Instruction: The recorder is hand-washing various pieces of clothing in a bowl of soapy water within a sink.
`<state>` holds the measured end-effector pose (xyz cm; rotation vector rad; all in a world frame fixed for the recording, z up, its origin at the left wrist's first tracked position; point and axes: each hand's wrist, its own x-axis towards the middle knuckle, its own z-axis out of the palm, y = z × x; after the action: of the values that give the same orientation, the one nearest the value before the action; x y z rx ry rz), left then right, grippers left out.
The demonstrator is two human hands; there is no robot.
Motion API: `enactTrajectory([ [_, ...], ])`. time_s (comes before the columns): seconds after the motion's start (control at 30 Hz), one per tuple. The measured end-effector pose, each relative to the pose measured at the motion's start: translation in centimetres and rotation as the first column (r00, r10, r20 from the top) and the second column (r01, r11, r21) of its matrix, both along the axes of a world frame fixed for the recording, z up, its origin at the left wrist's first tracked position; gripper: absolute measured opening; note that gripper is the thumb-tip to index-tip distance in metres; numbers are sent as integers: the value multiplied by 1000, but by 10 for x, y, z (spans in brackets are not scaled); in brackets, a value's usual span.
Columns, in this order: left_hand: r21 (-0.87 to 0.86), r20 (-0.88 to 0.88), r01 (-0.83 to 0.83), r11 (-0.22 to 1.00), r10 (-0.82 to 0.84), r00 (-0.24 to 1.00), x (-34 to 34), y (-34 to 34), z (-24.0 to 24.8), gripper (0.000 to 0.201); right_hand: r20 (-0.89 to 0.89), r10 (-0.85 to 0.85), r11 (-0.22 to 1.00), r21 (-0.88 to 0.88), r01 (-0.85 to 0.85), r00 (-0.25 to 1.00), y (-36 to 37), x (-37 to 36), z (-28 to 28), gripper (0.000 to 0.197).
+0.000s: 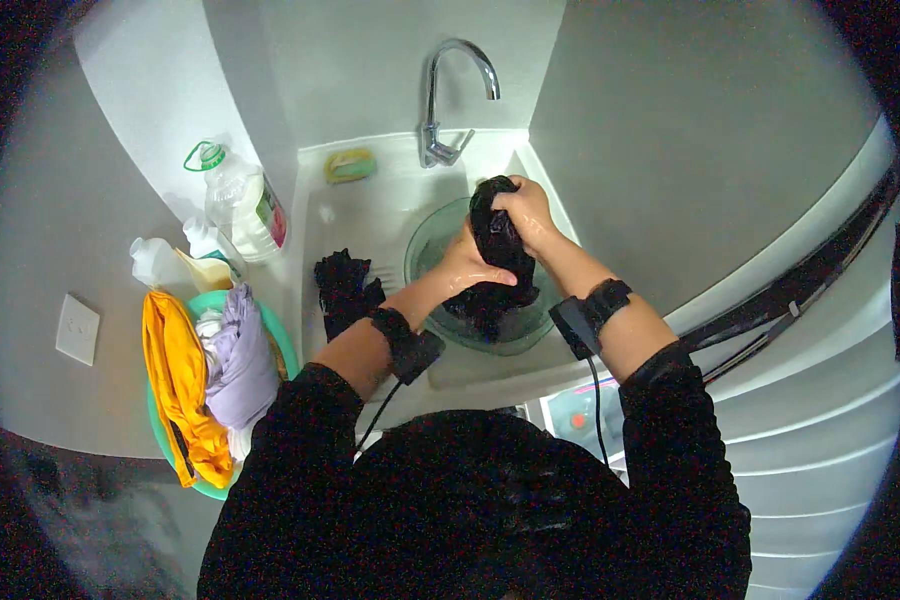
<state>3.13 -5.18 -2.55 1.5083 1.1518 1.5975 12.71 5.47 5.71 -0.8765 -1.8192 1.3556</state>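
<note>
Over a translucent greenish basin (422, 238) in the white sink, my two hands grip a dark, wet-looking cloth (497, 238). My right hand (526, 212) is closed round its upper part. Lower down, my left hand (467, 266) clasps it from the left, thumb laid across the front and fingers partly hidden behind. The cloth's lower end hangs into the basin, where more dark fabric lies; whether it is one piece I cannot tell. A second black garment (345, 290) lies crumpled on the ribbed left part of the sink, beside my left forearm.
A chrome tap (432, 120) rises behind the basin. A yellow-green sponge or soap piece (351, 166) rests at the sink's back left. Left of the sink stand a large clear jug (245, 210), smaller bottles (158, 262) and a green tub (288, 340) of orange, lilac and white clothes.
</note>
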Motion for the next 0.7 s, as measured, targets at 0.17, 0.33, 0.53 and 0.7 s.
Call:
enactTrajectory([
  [0.17, -39, 210, 44, 998, -35, 977, 10, 7, 12, 79, 5, -163, 981, -102, 163, 987, -9, -22, -2, 37],
  [0.33, -247, 415, -14, 969, 119, 902, 1, 14, 4, 55, -113, 29, 871, -484, -81, 993, 2, -28, 0, 35],
  [0.53, -335, 605, 272, 902, -15, 796, -23, 23, 16, 43, -60, 368, 823, -444, -355, 928, 67, 26, 13, 24],
  [0.7, -416, 594, 481, 772, -171, 786, -27, 21, 21, 46, -252, 417, 760, -430, -488, 873, 83, 32, -28, 65],
])
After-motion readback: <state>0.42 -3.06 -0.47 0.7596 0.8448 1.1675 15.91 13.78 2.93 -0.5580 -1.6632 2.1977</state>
